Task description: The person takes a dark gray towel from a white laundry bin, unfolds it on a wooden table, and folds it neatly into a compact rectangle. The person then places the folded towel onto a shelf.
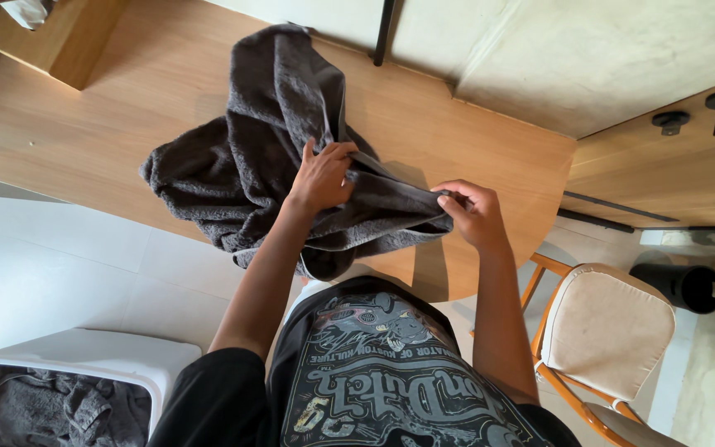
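A large dark grey towel (258, 157) lies bunched on a light wooden table (109, 124). My left hand (323, 175) pinches its edge near the middle of the heap, fingers closed on the hem. My right hand (472, 213) grips a corner of the same towel at the table's near right, and the hem runs taut between the two hands. Part of the towel hangs over the table's front edge.
A white basket (126, 356) with more grey towels (51, 410) stands on the floor at lower left. An orange-framed chair with a beige cushion (606, 327) is at the right. A wooden box (51, 37) sits on the table's far left. A black cylinder (684, 285) lies on the floor.
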